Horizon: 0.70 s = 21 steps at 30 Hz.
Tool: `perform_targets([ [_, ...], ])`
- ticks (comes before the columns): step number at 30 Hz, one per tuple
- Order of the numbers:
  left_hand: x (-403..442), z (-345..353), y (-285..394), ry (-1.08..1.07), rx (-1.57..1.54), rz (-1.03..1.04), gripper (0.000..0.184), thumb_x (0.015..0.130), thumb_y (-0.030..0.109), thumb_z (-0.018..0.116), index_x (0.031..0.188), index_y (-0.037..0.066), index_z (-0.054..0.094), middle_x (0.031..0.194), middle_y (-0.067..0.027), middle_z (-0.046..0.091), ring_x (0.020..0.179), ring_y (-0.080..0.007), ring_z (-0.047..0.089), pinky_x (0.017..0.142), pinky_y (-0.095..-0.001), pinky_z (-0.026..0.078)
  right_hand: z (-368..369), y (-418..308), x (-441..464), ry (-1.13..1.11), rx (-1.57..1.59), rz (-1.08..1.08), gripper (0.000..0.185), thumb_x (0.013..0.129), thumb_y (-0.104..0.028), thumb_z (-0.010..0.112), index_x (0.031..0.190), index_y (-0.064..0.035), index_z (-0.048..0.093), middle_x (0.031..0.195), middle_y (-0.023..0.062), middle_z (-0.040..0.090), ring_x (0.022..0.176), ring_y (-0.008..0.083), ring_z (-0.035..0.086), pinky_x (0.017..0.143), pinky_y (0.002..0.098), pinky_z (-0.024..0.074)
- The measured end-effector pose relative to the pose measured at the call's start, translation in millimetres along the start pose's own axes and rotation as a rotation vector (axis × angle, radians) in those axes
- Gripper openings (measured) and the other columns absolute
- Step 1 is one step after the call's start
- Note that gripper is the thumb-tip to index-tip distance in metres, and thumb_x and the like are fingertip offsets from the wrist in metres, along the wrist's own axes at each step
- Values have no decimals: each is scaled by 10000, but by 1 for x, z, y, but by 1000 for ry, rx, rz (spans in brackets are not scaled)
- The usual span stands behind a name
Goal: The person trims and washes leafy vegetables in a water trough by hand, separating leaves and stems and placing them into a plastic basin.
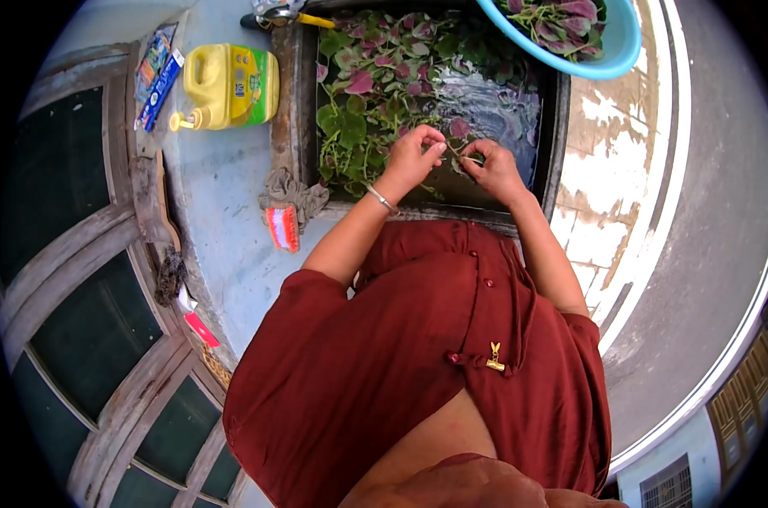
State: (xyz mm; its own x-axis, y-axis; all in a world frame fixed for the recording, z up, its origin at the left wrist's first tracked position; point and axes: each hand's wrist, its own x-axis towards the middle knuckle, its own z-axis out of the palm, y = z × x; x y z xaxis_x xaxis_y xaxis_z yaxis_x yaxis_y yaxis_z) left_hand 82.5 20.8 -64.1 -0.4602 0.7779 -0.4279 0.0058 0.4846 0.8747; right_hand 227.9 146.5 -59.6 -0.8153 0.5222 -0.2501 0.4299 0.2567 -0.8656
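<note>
My left hand [415,157], with a bangle at the wrist, is closed in a pinch over the front of a dark basin [556,127]. Just to its right, my right hand [491,168] pinches a thin green stem [454,152] that runs between the two hands. A purple leaf [460,128] shows just above the stem. Green and purple leafy stems [375,85] fill the left and back of the basin, and water [494,106] shows at its right.
A blue bowl [625,55] of purple-green leaves stands at the back right. Left of the basin are a yellow jug [231,87], a grey cloth [303,193], an orange-edged brush [282,229] and a blue box [158,91]. A yellow-handled tool [314,20] lies behind.
</note>
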Motion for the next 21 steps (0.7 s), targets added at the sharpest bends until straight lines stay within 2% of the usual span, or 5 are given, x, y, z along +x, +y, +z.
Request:
perform_targets([
  [6, 4, -1, 3, -66, 77, 2, 84, 859, 95, 574, 890, 20, 594, 733, -34, 603, 620, -88, 605, 517, -191, 461, -2, 4, 1, -33, 1, -150, 147, 764, -125, 648, 877, -32, 644, 826, 104, 636, 726, 222, 604, 687, 297, 476],
  [8, 9, -7, -5, -65, -87, -49, 85, 860, 92, 573, 892, 16, 595, 737, -34, 605, 616, -91, 602, 520, -190, 463, -14, 5, 2, -121, 509, 194, 173, 814, -96, 601, 962, -23, 654, 904, 64, 661, 743, 126, 601, 696, 250, 475],
  [12, 9, -20, -6, -23, -249, -83, 92, 866, 88, 567, 896, 6, 597, 738, -32, 605, 606, -92, 594, 524, -190, 466, -34, 9, -2, 94, 903, 311, 214, 873, -90, 532, 1054, -30, 630, 860, 45, 653, 738, 64, 554, 642, 188, 444],
  [17, 8, -20, -3, -6, -179, -65, 102, 866, 98, 570, 899, 5, 595, 727, -24, 603, 611, -88, 595, 524, -191, 464, -36, 20, -5, 24, 707, 327, 200, 884, -157, 561, 1031, -50, 644, 803, 14, 629, 720, 65, 542, 639, 197, 437],
  [21, 8, -13, -2, -25, -140, -70, 105, 869, 106, 570, 894, 6, 591, 721, -21, 602, 611, -87, 593, 534, -194, 464, -21, 1, -3, 77, 374, 97, 231, 813, -186, 654, 1017, -80, 646, 759, -4, 617, 722, 123, 571, 696, 250, 465],
])
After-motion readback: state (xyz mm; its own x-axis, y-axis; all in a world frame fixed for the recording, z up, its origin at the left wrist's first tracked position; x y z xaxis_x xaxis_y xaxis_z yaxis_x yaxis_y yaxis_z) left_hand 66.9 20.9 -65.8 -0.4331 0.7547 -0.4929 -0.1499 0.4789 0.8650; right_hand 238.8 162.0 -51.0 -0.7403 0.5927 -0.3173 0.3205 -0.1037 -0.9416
